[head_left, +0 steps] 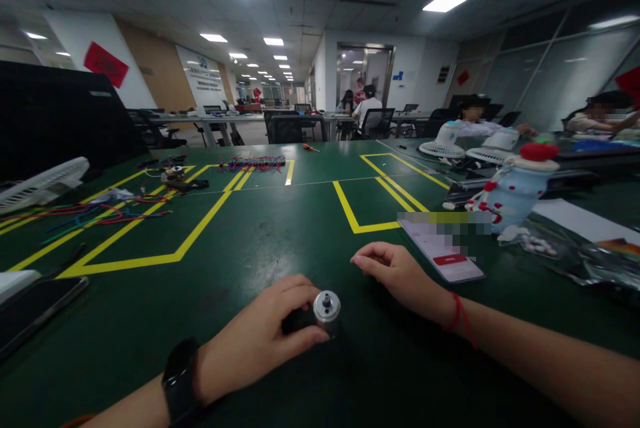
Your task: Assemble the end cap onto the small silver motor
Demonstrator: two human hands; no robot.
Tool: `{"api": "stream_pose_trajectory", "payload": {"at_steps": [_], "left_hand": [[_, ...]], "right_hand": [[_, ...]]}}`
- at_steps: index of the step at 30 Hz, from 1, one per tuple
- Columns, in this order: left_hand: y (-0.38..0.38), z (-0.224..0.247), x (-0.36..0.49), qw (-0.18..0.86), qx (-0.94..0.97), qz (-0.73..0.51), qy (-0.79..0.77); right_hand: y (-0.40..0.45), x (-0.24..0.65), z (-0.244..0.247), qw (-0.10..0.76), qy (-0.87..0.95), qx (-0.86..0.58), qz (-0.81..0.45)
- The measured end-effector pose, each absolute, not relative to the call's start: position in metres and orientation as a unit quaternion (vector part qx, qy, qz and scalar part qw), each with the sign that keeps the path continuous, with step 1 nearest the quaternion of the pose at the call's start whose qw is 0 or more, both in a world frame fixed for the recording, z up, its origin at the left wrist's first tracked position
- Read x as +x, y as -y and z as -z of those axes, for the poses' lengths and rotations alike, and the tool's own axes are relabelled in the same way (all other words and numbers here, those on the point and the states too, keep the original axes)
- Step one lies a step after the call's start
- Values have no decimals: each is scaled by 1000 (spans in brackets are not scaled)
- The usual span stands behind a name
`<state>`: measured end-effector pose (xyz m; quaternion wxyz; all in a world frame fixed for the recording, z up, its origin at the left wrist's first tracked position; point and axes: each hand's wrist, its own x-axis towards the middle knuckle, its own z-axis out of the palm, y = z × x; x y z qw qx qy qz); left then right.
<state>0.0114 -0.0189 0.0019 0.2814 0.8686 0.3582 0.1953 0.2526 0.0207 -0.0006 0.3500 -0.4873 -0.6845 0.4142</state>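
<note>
A small silver motor [327, 308] with a short dark shaft and dark holes on its top face stands upright over the green table. My left hand [280, 318] grips it from the left, thumb on the near side and fingers behind. To the right, apart from the motor, my right hand [393, 271] is low over the table, its thumb and fingers drawn together. Whether anything small is between those fingertips is hidden. A phone [440, 251] with a lit screen lies just beyond my right hand.
Yellow tape [203, 225] marks areas on the green table [280, 221]. Loose wires [107, 211] lie left, a wire bundle [255, 163] and a screwdriver [311, 148] farther back. A blue bottle [520, 191], plastic bags [607, 268] and fans [443, 143] stand right; a dark device [43, 311] lies left.
</note>
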Motion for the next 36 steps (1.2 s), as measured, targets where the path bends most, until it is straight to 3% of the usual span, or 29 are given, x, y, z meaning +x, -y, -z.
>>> {"api": "stream_pose_trajectory", "payload": {"at_steps": [5,12,22,28,31,36], "left_hand": [[19,-2,12,284,867,-198,-358],[18,1,11,279,868,-203,-357],[19,1,11,270,869,-205,-361],[20,-3,13,270,869,-207,-360],[20,-6,13,275,868,-200,-362],[20,-6,11,277,868,-198,-360]], "right_hand": [[-18,251,2,327,713,-477,-395],[3,231,-7,340,823,-366,-269],[14,222,-20,339,833,-341,-273],[15,231,-27,398,798,-344,-295],[12,244,-24,358,811,-353,-301],[1,256,-8,219,878,-340,-255]]}}
